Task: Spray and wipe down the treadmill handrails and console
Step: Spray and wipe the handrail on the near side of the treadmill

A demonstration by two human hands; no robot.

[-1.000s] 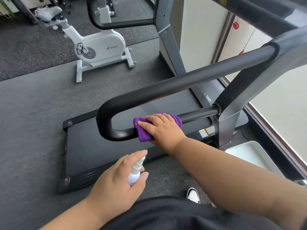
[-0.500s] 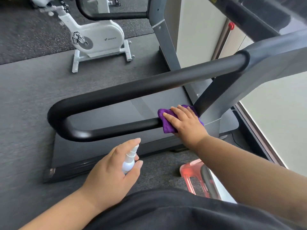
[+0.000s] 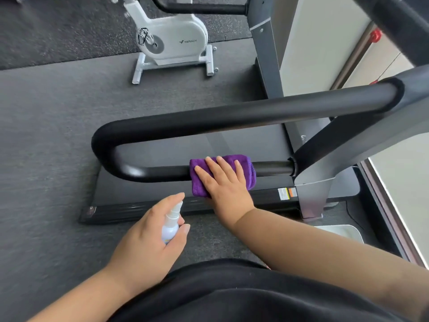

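A black looped treadmill handrail (image 3: 232,117) runs across the middle of the view, its lower bar (image 3: 157,171) below the upper one. My right hand (image 3: 222,184) presses a purple cloth (image 3: 241,162) wrapped over the lower bar, near its middle. My left hand (image 3: 151,231) holds a small white spray bottle (image 3: 172,219) upright below the rail, index finger on the nozzle. The grey treadmill upright (image 3: 325,182) joins the rail at the right. The console is out of view.
The black treadmill deck (image 3: 162,196) lies under the rail on grey floor matting. A white exercise bike (image 3: 171,40) stands at the back. A white tray (image 3: 343,231) sits on the floor at the right by a window wall. Another black rail (image 3: 199,8) crosses the top.
My right hand with the cloth slid right along the lower bar toward the upright, then back left to the middle. My left hand keeps the spray bottle in the same place below.
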